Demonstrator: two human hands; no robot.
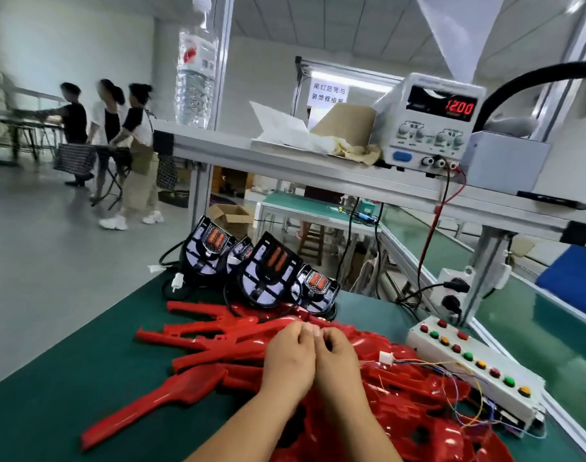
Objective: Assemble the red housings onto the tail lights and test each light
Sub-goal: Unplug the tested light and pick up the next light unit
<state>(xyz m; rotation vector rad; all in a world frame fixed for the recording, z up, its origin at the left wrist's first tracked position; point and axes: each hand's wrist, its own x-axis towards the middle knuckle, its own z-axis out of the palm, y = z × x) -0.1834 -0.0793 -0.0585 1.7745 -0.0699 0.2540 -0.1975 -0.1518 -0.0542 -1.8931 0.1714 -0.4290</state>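
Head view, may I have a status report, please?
Left hand, right hand together, both curled, grip unclear. Red housings piled beneath. Tail lights stand behind. Connector wires nearby.

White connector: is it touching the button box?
Apart. Head view shows the white connector on the red housings, red plastic visible between it and the button box.

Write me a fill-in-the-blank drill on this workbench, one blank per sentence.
1. The left hand and right hand meet over a pile of ___ housings.
2. The pile lies on a ___ mat.
3. The button box lies to the ___ of the hands.

Missing words: red; green; right.
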